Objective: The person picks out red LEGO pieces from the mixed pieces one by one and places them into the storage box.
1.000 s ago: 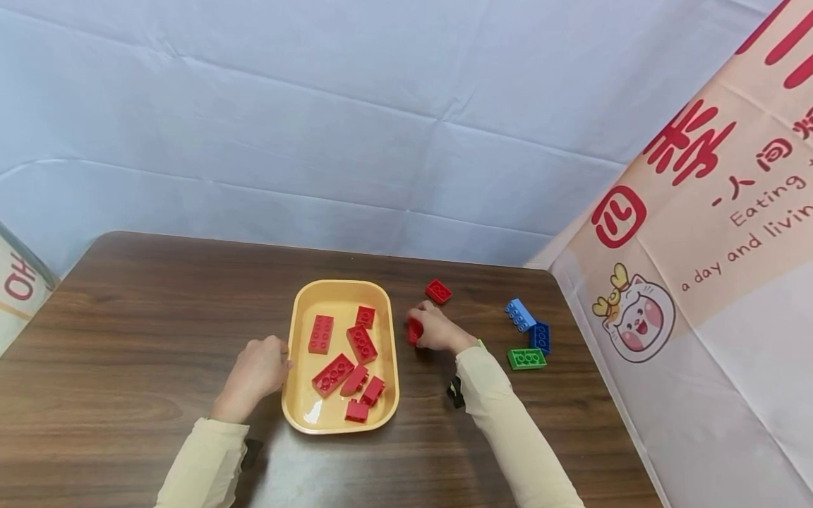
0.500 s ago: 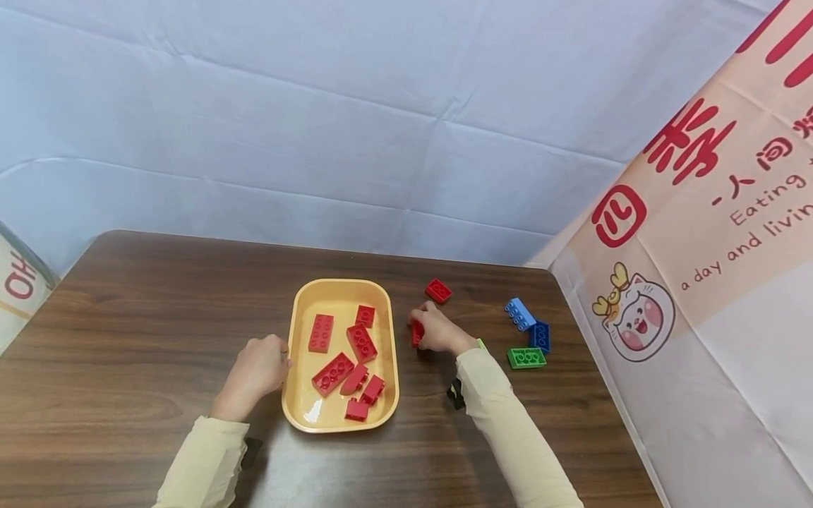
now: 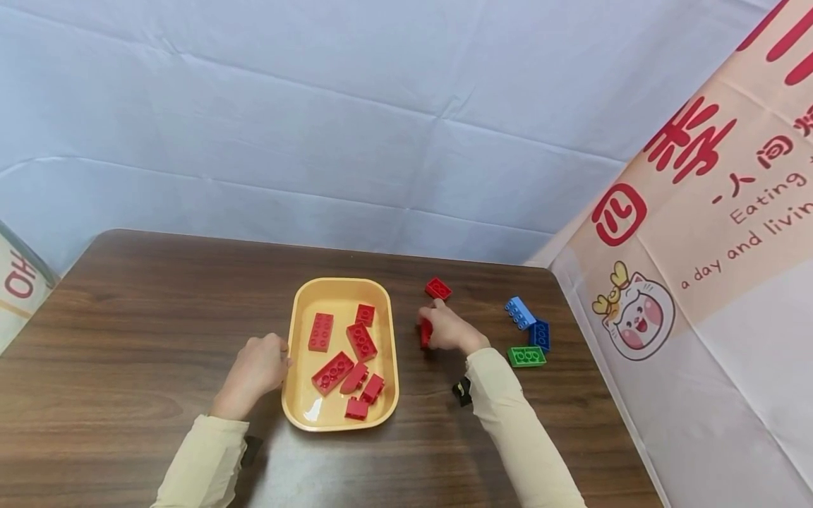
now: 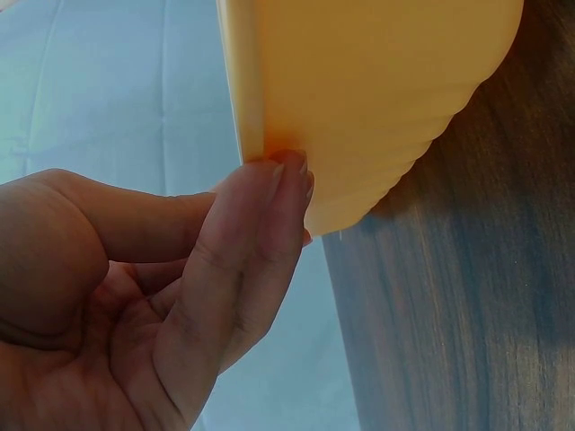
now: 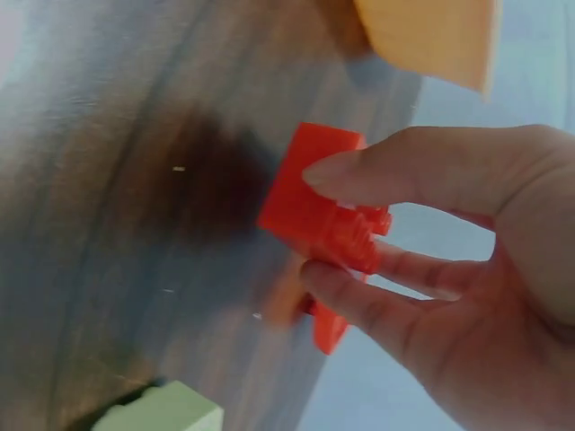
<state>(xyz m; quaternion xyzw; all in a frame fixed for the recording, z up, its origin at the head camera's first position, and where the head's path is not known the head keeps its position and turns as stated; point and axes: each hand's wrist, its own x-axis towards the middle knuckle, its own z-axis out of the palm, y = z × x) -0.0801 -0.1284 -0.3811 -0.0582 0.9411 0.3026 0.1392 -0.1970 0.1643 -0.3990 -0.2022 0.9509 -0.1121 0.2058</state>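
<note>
A yellow tray (image 3: 301, 409) with several red bricks inside stands on the dark table. At its left side my left hand (image 3: 253, 377) pinches the rim; the left wrist view shows thumb and fingertips on the tray's edge (image 4: 377, 99). To the right of the tray, my right hand (image 3: 449, 328) holds a red brick (image 3: 425, 334), partly covered by the fingers. In the right wrist view that brick (image 5: 301, 193) sits between thumb and fingers, studs toward the palm. Just beyond the hand lies another red brick (image 3: 438, 288) on the table.
Farther right lie a light blue brick (image 3: 520, 313), a dark blue brick (image 3: 540, 336) and a green brick (image 3: 526, 357), close together. White cloth (image 3: 356, 141) hangs behind the table, and a printed banner (image 3: 692, 233) runs along the right side.
My right hand has shifted a little to the right, away from the tray, and the red brick has moved with it. The left hand stays at the tray's rim.
</note>
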